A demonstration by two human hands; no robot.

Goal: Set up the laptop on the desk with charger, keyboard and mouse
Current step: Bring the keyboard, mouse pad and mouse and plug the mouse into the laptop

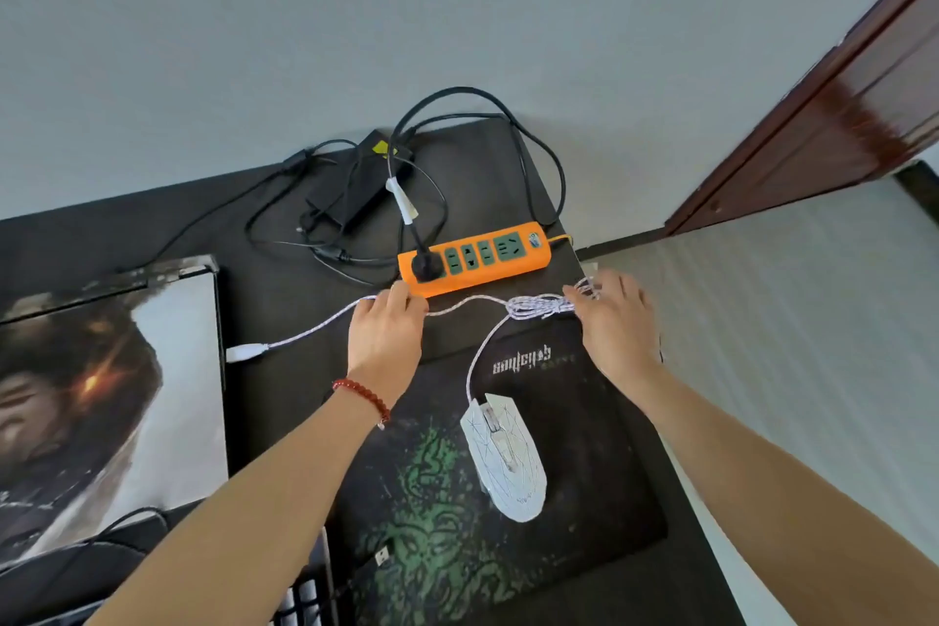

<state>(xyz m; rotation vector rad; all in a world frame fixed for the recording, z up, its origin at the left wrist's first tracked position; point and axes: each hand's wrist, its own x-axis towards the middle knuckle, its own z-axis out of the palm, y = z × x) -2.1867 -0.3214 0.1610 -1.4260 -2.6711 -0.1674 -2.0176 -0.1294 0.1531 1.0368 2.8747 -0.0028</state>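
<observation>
A pale grey wall backs the black desk (brown wooden door rightward).

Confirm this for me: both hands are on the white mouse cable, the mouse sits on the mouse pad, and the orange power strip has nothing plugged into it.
Not quite. The head view shows a black plug in the orange power strip. The rest holds: the left hand and the right hand hold the white mouse cable, and the mouse sits on the mouse pad.

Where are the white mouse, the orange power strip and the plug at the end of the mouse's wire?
white mouse (505, 460), head view, middle of its back.
orange power strip (475, 257), head view, top face among the sockets.
mouse's USB plug (246, 352), head view, white plug body.
</observation>
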